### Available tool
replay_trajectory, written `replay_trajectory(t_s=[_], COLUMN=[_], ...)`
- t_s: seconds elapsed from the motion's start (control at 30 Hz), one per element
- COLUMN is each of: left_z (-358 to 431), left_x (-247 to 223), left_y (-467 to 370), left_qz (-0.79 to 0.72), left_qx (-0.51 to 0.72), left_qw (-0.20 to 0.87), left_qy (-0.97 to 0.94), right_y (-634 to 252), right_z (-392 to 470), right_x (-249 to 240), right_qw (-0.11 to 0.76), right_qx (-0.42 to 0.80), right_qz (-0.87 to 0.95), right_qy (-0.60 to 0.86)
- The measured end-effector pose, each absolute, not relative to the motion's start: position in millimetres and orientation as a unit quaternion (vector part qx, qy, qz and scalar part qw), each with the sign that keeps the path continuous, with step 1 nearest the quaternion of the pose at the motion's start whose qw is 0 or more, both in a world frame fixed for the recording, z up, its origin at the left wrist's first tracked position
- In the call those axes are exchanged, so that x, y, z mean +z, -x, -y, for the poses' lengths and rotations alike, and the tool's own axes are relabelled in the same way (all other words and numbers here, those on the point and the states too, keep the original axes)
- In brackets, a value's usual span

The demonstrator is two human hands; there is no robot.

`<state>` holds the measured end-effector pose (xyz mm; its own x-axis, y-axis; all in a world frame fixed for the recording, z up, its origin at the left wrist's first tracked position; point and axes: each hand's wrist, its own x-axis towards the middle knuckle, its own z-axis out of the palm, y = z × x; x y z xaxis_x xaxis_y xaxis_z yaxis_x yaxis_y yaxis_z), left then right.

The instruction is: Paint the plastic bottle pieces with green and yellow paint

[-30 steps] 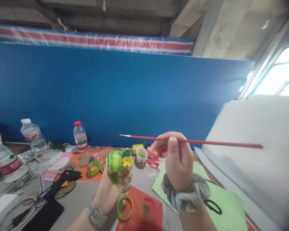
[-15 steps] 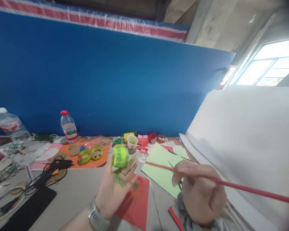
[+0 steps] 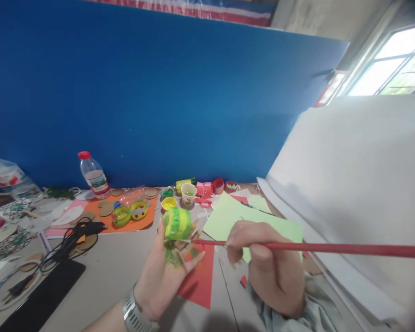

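Green-and-yellow painted piece (image 3: 177, 223) sits just below frame centre, cradled by your loosely curled left hand (image 3: 164, 276); your right hand (image 3: 271, 267) pinches a red paintbrush (image 3: 335, 249), its tip perhaps touching the piece.

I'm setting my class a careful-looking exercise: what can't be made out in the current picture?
- Head view: the far end of the red paintbrush, cut off by the right edge.
- Head view: whether its tip touches the painted cylinder; too small and blurred.
- Head view: the left hand's grip behind the cylinder, hidden by the cylinder.
- Head view: lettering on the red-capped bottle; too small.
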<state>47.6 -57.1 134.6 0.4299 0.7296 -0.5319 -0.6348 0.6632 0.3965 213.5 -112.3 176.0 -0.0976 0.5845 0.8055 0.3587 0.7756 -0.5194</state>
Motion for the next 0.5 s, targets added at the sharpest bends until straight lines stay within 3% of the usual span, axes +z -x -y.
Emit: replay_trajectory(t_s=[0.07,0.2,0.37,0.5], left_z=[56.6,55.4,55.4,55.8], left_x=[133.5,131.2,131.0,128.2], left_y=[-47.4,-48.4,-50.3,-51.0], left_qz=[-0.342,-0.349,-0.346,-0.363], left_qx=[0.404,0.41,0.402,0.397], left_qw=[0.846,0.841,0.846,0.843], left_qy=[-0.059,-0.045,-0.052,-0.017], right_y=[-211.5,-209.3,-203.6,-205.1], right_z=[112.2,114.1,109.3,106.4], right_x=[175.5,171.4,164.3,158.5], right_qw=[0.585,0.66,0.603,0.67], right_qx=[0.098,0.068,0.121,0.057], right_qz=[0.729,0.648,0.707,0.627], right_qy=[0.343,0.375,0.348,0.392])
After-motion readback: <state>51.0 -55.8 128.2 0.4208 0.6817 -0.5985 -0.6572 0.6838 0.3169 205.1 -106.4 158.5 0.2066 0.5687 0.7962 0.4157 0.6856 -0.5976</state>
